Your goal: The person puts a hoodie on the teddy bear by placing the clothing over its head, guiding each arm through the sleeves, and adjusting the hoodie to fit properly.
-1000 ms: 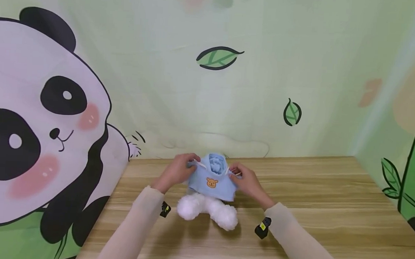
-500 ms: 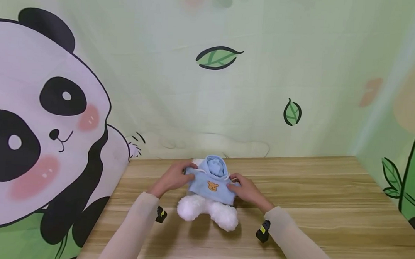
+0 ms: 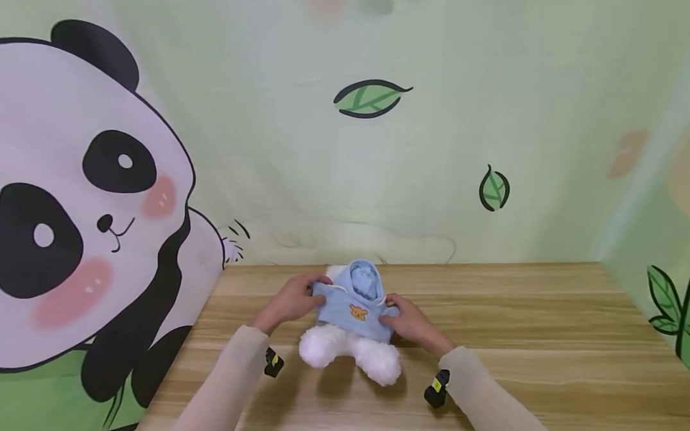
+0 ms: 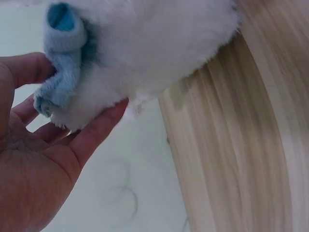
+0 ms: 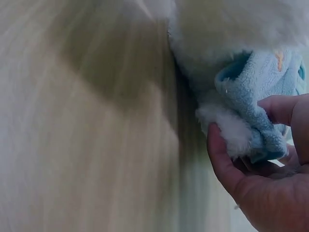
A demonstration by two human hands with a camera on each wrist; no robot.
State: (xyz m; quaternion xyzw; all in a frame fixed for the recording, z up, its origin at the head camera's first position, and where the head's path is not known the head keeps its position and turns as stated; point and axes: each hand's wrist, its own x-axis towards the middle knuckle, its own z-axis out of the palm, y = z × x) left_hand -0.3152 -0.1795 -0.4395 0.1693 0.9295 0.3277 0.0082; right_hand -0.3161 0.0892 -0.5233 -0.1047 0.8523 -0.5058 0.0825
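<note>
A white plush toy (image 3: 324, 347) lies on the wood-grain counter (image 3: 519, 326), near its far edge, with its two furry legs pointing toward the person. Over the toy's upper body sits a light blue hoodie (image 3: 338, 308), its orange bear patch (image 3: 358, 313) facing up and its hem just above the toy's legs. The hood (image 3: 365, 284) is at the far end of the toy's body, its mouth showing bunched blue cloth, and some white fur shows behind it. White drawstring (image 3: 337, 288) runs at the neck. At the toy's left, the person's left hand (image 3: 291, 299) pinches the hoodie's side, thumb on the blue cloth and fingers under the white fur, as the left wrist view shows. At the toy's right, the right hand (image 3: 414, 321) grips the other side likewise, thumb on the cloth, fingers curled beneath a tuft of white fur. Whether the toy's arms go fully through the sleeves I cannot tell. Nearer the person than the toy's body, a small black device (image 3: 273, 363) sits at the left cuff and another (image 3: 437, 388) at the right. Behind the toy hangs a pale green backdrop (image 3: 268, 122), with a large printed panda (image 3: 66, 120) to the toy's left.
</note>
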